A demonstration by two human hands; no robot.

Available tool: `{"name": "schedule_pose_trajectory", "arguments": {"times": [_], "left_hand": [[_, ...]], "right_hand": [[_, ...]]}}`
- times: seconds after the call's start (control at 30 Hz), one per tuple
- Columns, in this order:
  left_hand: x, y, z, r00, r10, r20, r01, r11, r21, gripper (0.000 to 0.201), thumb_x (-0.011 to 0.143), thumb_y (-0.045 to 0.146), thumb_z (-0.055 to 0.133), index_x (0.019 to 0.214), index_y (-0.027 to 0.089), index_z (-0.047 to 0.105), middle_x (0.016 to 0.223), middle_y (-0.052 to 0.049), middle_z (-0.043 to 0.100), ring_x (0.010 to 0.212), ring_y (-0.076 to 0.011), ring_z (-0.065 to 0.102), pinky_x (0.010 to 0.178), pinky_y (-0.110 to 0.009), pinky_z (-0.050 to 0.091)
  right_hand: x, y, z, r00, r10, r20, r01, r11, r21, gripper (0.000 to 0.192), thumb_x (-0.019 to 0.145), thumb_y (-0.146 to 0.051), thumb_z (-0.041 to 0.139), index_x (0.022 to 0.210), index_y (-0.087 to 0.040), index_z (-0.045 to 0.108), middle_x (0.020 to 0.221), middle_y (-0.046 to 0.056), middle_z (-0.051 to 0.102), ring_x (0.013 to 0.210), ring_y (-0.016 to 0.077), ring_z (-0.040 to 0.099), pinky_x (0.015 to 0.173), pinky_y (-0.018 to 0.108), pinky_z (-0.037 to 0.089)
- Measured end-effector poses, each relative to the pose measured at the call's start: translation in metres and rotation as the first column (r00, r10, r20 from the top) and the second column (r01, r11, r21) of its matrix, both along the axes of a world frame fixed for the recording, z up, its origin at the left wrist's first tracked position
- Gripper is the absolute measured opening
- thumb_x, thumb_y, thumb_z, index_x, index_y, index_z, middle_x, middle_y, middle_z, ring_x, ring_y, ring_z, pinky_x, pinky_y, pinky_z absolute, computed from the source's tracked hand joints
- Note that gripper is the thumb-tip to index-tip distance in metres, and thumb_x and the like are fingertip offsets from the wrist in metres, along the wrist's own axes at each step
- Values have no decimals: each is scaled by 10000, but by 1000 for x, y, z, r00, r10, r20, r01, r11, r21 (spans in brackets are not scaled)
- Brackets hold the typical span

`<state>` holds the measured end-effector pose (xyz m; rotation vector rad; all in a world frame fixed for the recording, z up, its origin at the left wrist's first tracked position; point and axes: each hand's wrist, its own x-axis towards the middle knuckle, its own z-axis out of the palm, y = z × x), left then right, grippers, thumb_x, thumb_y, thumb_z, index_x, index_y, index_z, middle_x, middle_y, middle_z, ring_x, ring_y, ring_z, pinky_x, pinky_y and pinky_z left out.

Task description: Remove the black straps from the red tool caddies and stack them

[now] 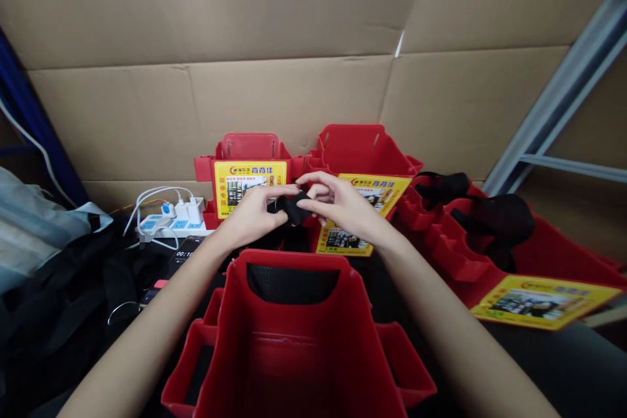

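Observation:
A black webbing strap [296,209], bunched up, is between my two hands above the far rim of the nearest red plastic tool box [294,259]. My left hand [255,212] pinches the strap's left end between thumb and fingers. From the other side my right hand [343,204] grips it with bent fingers. What lies under the fingertips is partly hidden. The open red box stands right in front of me, with side pockets and a curved slot at the back. Black webbing [294,284] shows through that slot.
More red boxes [252,145] with yellow printed cards [543,300] stand behind and to the right. Some hold black straps [504,217]. To the left are a power strip [183,230] with chargers, a phone [184,249] and piled black straps [59,320]. Cardboard [289,104] lines the back.

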<state>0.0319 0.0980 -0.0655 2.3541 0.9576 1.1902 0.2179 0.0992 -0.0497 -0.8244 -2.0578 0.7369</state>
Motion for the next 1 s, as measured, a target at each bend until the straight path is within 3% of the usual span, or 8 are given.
{"name": "schedule_pose_trajectory", "arguments": {"times": [0.13, 0.23, 0.33, 0.47, 0.67, 0.87, 1.0], "left_hand": [[4, -6, 1, 999, 14, -41, -10, 996, 90, 402, 683, 79, 519, 1064, 147, 626, 1145, -80, 619, 1092, -189, 547, 980, -355, 395], [4, -8, 2, 994, -22, -109, 35, 992, 118, 427, 663, 40, 502, 1049, 164, 638, 1124, -66, 633, 1073, -184, 561, 981, -369, 397], [-2, -4, 4, 987, -96, -128, 108, 990, 88, 448, 649, 27, 497, 1034, 199, 648, 1118, -40, 637, 1088, -184, 549, 999, -398, 379], [-9, 4, 3, 989, -132, -60, 135, 990, 46, 462, 636, 23, 495, 1031, 209, 647, 1214, -43, 572, 1145, -188, 497, 1018, -413, 347], [-4, 4, -1, 988, -145, 54, 142, 988, 54, 365, 658, 54, 528, 980, 178, 648, 1139, -67, 600, 1098, -183, 518, 986, -387, 366], [2, 0, -1, 971, -168, 169, 178, 983, -45, 297, 609, 9, 502, 861, 140, 588, 926, -31, 625, 879, -139, 575, 848, -308, 445], [3, -4, 2, 951, -244, 192, 276, 947, -164, 386, 620, -3, 479, 953, 156, 591, 951, -24, 620, 883, -131, 580, 832, -294, 462]], "right_hand": [[-2, 3, -3, 997, -67, 35, 64, 993, 97, 253, 733, -220, 589, 964, -156, 510, 571, -73, 460, 539, 79, 472, 557, 220, 405], [-1, 5, -4, 997, -72, 42, 65, 987, 148, 172, 707, -190, 601, 832, -160, 487, 642, -49, 502, 612, 86, 498, 621, 238, 427], [-5, 6, -8, 1000, -4, 19, 2, 996, 88, 165, 717, -204, 584, 791, -176, 439, 723, -33, 498, 647, 87, 511, 555, 216, 446], [-14, 4, -14, 997, 36, -65, -37, 999, -21, 138, 773, -237, 516, 870, -192, 428, 756, -19, 521, 610, 88, 543, 402, 170, 422], [-17, -3, -12, 998, -22, -57, 22, 1000, 0, 143, 778, -204, 501, 913, -171, 534, 718, 0, 576, 588, 105, 592, 422, 189, 461], [-16, -6, -11, 988, -150, 28, 146, 982, 117, 209, 813, -268, 459, 927, -164, 600, 660, 7, 598, 478, 104, 560, 433, 211, 432], [-17, -4, -14, 965, -256, 57, 232, 934, 270, 216, 724, -129, 444, 844, -173, 617, 551, -33, 528, 453, 84, 490, 465, 197, 376]]}}
